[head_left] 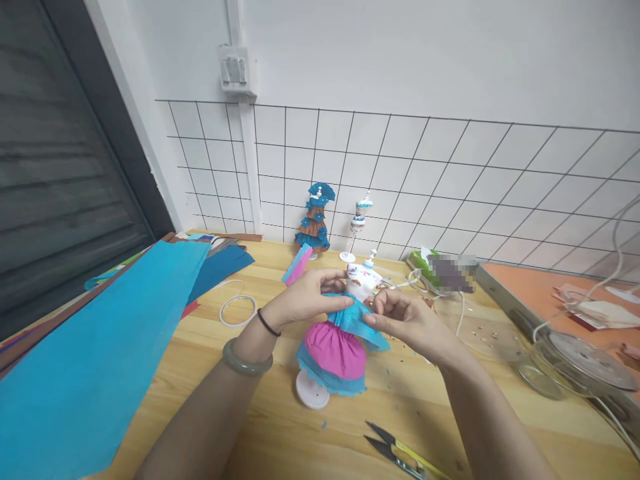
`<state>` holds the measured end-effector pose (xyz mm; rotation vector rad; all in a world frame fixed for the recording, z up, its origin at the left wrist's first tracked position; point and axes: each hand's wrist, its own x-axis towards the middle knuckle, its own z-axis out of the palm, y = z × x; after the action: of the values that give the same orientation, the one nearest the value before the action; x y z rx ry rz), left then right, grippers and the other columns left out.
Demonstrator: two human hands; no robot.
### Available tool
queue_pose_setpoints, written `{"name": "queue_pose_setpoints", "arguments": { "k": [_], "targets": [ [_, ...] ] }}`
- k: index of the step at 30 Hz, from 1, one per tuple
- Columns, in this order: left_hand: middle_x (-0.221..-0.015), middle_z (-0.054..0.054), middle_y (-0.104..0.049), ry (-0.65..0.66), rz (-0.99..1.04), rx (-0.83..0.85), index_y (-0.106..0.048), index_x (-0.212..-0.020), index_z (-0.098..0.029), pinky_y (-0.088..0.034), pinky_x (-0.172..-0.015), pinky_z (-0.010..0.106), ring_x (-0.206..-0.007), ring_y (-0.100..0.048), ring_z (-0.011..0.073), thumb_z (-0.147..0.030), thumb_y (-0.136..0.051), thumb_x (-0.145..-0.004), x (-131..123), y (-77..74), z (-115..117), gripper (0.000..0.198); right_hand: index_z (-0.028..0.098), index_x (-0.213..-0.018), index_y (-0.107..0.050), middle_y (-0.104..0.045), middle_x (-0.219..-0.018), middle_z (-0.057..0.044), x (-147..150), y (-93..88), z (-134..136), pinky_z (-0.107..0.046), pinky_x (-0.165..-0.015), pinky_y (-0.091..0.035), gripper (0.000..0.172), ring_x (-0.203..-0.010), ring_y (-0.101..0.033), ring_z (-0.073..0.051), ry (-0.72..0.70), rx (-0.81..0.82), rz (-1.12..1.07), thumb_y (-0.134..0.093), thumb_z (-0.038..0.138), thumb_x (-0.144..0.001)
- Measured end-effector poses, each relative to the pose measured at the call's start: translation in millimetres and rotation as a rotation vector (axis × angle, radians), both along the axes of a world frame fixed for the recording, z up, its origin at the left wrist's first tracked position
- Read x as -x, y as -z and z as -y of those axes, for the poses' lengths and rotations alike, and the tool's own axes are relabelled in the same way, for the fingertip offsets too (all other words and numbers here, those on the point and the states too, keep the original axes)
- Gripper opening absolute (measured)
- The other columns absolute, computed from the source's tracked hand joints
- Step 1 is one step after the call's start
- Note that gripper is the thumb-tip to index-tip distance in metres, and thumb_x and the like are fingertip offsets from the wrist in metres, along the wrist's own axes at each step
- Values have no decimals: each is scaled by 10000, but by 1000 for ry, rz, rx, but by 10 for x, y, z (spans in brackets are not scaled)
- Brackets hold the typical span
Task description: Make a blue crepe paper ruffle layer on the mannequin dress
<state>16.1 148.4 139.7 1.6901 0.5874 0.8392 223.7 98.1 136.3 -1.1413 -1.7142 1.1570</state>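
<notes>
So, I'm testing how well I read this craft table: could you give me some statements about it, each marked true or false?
1. The left hand and right hand both touch the blue crepe paper on the mini dress form. True.
2. The pleated skirt is plain orange. False: the pleated skirt is pink over blue.
3. A bangle circles the left wrist. True.
4. The tape roll lies right of the dress form. False: the tape roll lies left of it.
5. The yellow-handled thread snips lie with blades apart. True.

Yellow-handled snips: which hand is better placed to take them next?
Probably the right hand: it is nearer the snips, while the left hand holds blue paper at the waist of the mannequin.
</notes>
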Motion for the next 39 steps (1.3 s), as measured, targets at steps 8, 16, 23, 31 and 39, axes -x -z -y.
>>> {"name": "queue_pose_setpoints", "arguments": {
  "k": [8, 16, 23, 31, 39],
  "targets": [
    [-1096, 107, -674, 55, 20, -24, -615, -1169, -147, -476, -929, 352, -1054, -617, 204, -182, -661, -759, -5, -16, 15, 414, 180, -664, -558, -502, -615, 25, -22, 1, 16, -229, -470, -314, 364, -545, -403, -90, -16, 78, 49, -720, 501, -715],
    [-1027, 95, -661, -95, -92, -109, -614, -1138, -109, -493, -802, 299, -959, -610, 189, -196, -635, -756, 59, -133, 74, 392, 197, -803, -561, -536, -712, 22, 4, -16, 33, -247, -576, -388, 306, -643, -471, -119, -131, 18, 126, -734, 438, -726],
    [-1132, 79, -656, -198, -81, -189, -590, -1227, -166, -500, -833, 285, -1025, -598, 193, -221, -636, -771, 211, -272, 161, 462, 197, -725, -591, -565, -734, -11, -14, -19, -16, -280, -631, -436, 392, -698, -516, -153, -226, -50, 196, -463, 523, -903],
    [-1205, 96, -634, -238, -79, -225, -578, -1243, -142, -501, -893, 321, -1064, -596, 211, -234, -652, -752, 234, -315, 190, 505, 187, -810, -624, -608, -747, -14, -94, 88, -65, -287, -665, -436, 338, -692, -536, -151, -190, 92, 164, -610, 525, -806],
    [-979, 53, -641, -253, -208, -241, -639, -1127, -148, -483, -746, 271, -896, -582, 170, -272, -620, -764, 201, -252, 127, 384, 192, -849, -627, -560, -743, 10, -340, -63, -28, -250, -604, -394, 289, -678, -502, -129, -78, 117, 230, -673, 467, -775]
  ]
}}
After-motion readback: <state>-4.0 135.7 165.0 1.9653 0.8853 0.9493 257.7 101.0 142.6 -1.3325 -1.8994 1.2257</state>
